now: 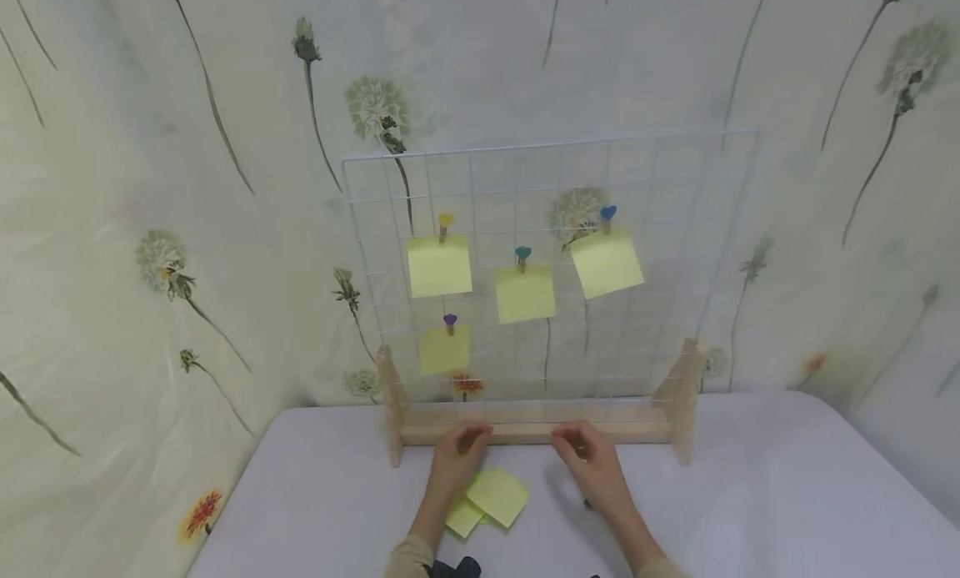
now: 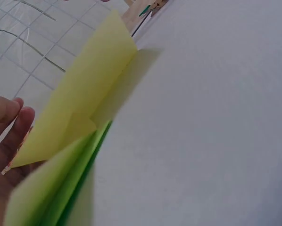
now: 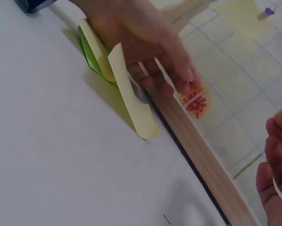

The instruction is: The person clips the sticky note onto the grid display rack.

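Note:
My left hand [image 1: 456, 461] hovers at the front bar of a wooden stand [image 1: 525, 434], fingers loosely bent, with nothing between them. Facing it across a gap, my right hand [image 1: 596, 469] has its fingers curled loosely and holds nothing visible. Loose yellow sticky notes [image 1: 498, 496] lie beside the left wrist, their edges lifting off the table; green ones [image 3: 90, 59] show beneath. Above the hands rises a white wire grid [image 1: 495, 178]. Notes hang there from small clothespins topped with yellow [image 1: 446, 219], teal [image 1: 522, 253], blue [image 1: 608, 213] and purple [image 1: 450, 320] hearts.
A white-covered table [image 1: 772, 495] carries the stand. At the lower edge of the head view sits a black object [image 1: 468, 567]. A small dark thing [image 1: 587, 504] peeks out by the right wrist. Behind the grid hangs a flower-patterned cloth [image 1: 247, 77].

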`<state>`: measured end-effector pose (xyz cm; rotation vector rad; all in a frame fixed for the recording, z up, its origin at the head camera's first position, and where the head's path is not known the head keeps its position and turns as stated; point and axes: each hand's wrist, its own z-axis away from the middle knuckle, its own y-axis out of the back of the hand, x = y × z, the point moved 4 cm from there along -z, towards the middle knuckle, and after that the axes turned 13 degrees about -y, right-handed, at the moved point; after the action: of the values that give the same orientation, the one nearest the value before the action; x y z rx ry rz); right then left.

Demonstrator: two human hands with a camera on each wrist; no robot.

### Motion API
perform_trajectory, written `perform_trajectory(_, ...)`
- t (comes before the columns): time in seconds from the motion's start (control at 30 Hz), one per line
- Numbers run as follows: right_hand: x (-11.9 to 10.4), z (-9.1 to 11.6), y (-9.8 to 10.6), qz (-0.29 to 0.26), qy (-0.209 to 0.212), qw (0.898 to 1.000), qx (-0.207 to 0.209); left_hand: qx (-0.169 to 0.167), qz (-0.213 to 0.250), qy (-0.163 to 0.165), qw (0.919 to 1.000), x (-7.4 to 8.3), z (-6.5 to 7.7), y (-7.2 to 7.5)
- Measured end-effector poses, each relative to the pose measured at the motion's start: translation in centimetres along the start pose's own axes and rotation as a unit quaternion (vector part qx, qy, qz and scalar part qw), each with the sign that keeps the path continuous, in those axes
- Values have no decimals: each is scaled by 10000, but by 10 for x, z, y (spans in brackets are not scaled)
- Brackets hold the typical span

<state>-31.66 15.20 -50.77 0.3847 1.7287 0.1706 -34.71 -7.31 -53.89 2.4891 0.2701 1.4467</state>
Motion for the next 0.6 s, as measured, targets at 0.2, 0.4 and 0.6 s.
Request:
perform_trajectory(0.2,13,2,9,-140,-410,9988,-223,-948,-297,-396,9943,-10,13,-7)
perform_trajectory(0.4,25,1,34,-243,-512,9961,-675,-1350,-992,-1190,9787,-4,20,-12)
perform_trajectory(0.6,43,-4,56,-383,-439,9957,-714,-1291,-1260,-1383,9738,0,15,-9)
